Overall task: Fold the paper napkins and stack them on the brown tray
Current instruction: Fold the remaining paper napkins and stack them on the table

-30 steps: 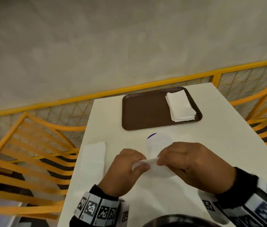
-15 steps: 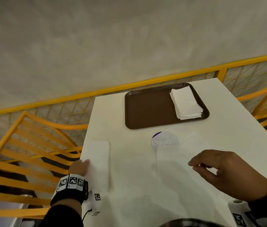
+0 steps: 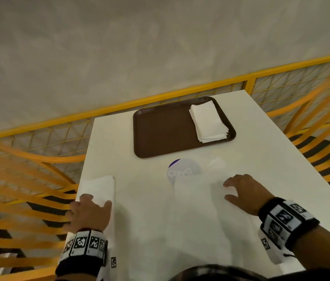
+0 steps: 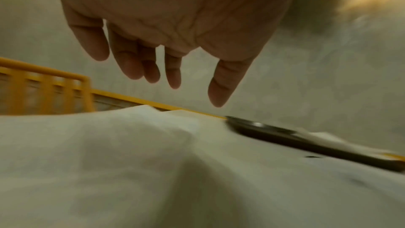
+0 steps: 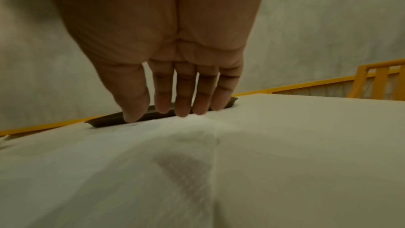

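Resting on: the white table (image 3: pixel 261 142), which carries everything, with a yellow railing (image 3: pixel 119 107) behind it.
Tray: the brown tray (image 3: pixel 160 136) sits at the far side; a stack of folded napkins (image 3: pixel 207 123) lies on its right part.
Open napkin: an unfolded napkin (image 3: pixel 196 203) is spread flat near the person, partly covering a round purple sticker (image 3: pixel 182 171).
Supply pile: a pile of napkins (image 3: pixel 99 187) lies at the left edge of the table.
Right hand: the right hand (image 3: pixel 243 193) has straight fingers, tips down on the open napkin; it pinches nothing.
Left hand: the left hand (image 3: pixel 90 213) is spread and relaxed over the near end of the pile, holding nothing; contact I cannot tell.
Risk: the thin sheet may slide or wrinkle if the right fingertips press unevenly, giving a crooked fold. The left hand may push the pile off the table edge, because it lies so close to it.
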